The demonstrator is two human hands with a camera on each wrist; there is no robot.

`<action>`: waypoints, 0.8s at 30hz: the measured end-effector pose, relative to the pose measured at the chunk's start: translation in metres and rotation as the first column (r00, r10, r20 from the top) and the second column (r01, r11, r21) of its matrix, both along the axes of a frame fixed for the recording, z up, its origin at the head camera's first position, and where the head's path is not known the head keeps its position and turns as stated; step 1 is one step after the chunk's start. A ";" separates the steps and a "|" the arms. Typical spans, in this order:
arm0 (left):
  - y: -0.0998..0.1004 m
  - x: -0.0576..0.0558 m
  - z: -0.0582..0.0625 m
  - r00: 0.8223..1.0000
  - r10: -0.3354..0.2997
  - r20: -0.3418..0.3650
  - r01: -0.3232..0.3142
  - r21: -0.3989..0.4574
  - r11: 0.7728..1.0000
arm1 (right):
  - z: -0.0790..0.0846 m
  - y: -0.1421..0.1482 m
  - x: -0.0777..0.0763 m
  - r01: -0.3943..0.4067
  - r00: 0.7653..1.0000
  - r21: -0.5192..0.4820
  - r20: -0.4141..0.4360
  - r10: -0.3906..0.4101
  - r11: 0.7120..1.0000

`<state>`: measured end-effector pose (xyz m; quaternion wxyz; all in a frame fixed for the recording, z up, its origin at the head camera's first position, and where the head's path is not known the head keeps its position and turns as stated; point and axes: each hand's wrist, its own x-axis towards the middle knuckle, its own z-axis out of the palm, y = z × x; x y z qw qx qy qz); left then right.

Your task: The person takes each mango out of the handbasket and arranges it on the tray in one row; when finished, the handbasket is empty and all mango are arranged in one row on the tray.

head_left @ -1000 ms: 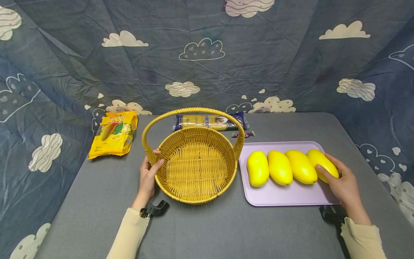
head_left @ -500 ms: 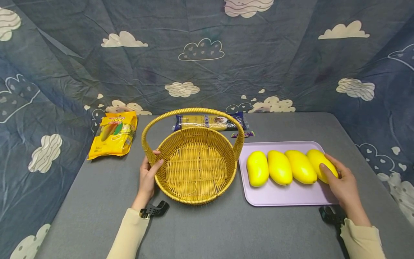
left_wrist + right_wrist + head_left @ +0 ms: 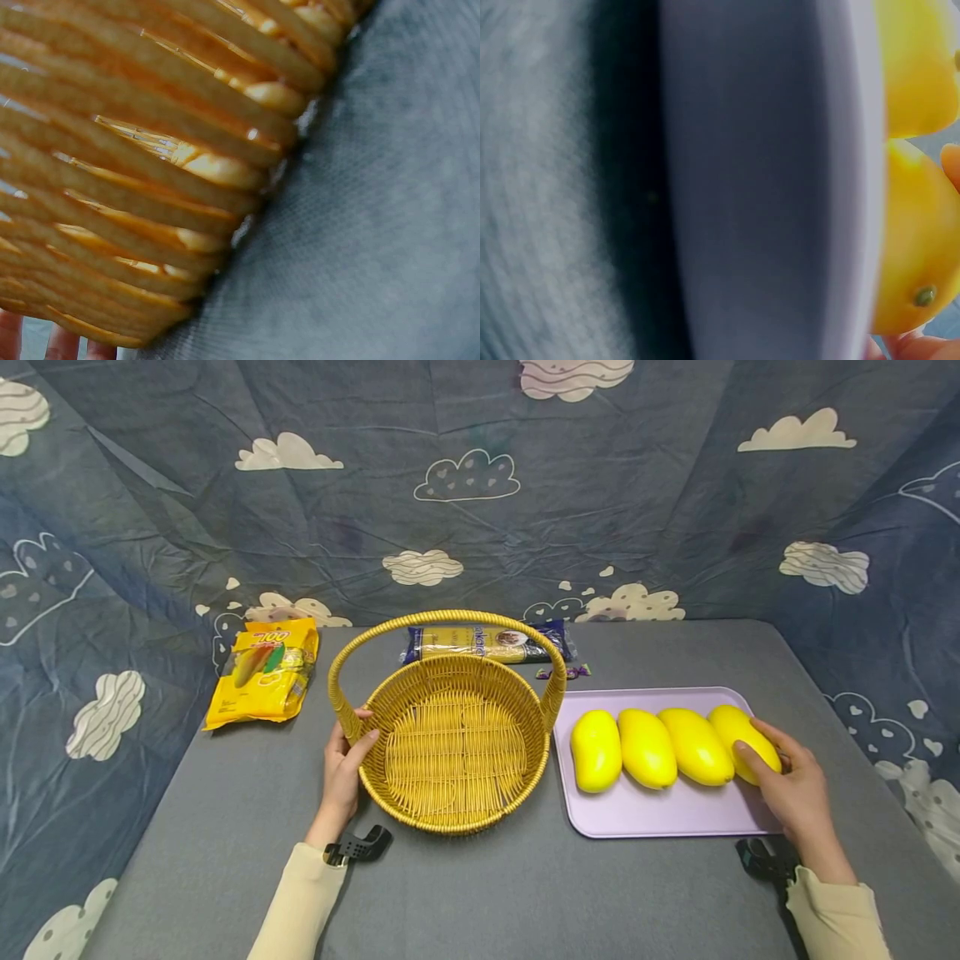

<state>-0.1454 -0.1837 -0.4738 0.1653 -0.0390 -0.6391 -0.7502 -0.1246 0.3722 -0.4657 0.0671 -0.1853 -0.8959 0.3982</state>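
Note:
A round golden wicker basket (image 3: 456, 760) with an arched handle stands in the middle, nothing inside it. My left hand (image 3: 347, 774) grips its left rim by the handle's foot, thumb over the inner edge. Several yellow mangoes lie in a row on a lilac tray (image 3: 667, 817) to the right. Around the rightmost mango (image 3: 742, 739) my right hand (image 3: 797, 785) has its thumb on the near side and fingers at the far side. In the right wrist view that mango (image 3: 919, 240) shows its stem end beyond the tray's edge. The wicker fills much of the left wrist view.
A yellow bag of mango candy (image 3: 266, 672) lies at the far left of the grey table. Behind the basket are a blue-and-yellow pasta packet (image 3: 487, 643), partly hidden, and a small purple wrapped candy (image 3: 564, 672). A cloud-patterned cloth (image 3: 465, 543) hangs behind.
My right hand and the rightmost mango have shifted very slightly to the left. The left hand and basket stay where they were.

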 end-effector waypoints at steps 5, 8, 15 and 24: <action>0.000 0.000 0.001 1.000 -0.006 -0.008 0.006 0.001 1.000 | 0.007 -0.005 0.003 -0.011 1.000 -0.034 -0.003 0.011 0.999; 0.000 0.000 0.000 1.000 -0.010 -0.013 0.010 0.006 1.000 | 0.011 -0.008 0.005 -0.013 1.000 -0.057 -0.010 0.012 0.998; 0.000 0.000 -0.001 1.000 -0.006 -0.007 0.006 0.003 1.000 | 0.005 -0.003 0.006 0.001 0.999 -0.089 -0.032 -0.004 0.996; -0.001 -0.001 0.000 1.000 0.004 0.011 -0.004 0.000 1.000 | 0.002 0.001 0.007 0.049 0.997 -0.040 -0.064 -0.051 0.998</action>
